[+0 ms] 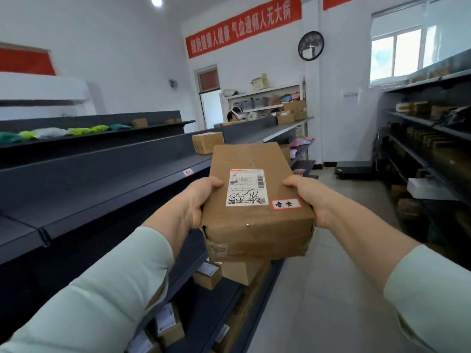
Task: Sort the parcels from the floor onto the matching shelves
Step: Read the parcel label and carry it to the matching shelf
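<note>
Held up in mid-air, level with the middle tier of the dark shelf unit (107, 184): a brown cardboard parcel (257, 207), gripped at both ends. Left hand (196, 202) clamped on the parcel's left edge, thumb over the top face, remaining fingers hidden beneath. Right hand (309, 200) clamped on the parcel's right edge, thumb likewise on top. Stuck to the parcel's top face: a white shipping label (246, 187) with black scrawl, and just right of it a small red-bordered sticker (286, 204) with handwriting. Pale green sleeves (102, 289) on both forearms. Beyond the parcel, on the same shelf unit, a smaller cardboard box (207, 142). Below the parcel, on lower tiers, more labelled boxes (207, 275). Above and left of the parcel, on the top tier, a row of green and white bags (68, 131). Right of the parcel, across the pale floor (318, 289), a second dark shelf unit (430, 154) carrying boxes.
</note>
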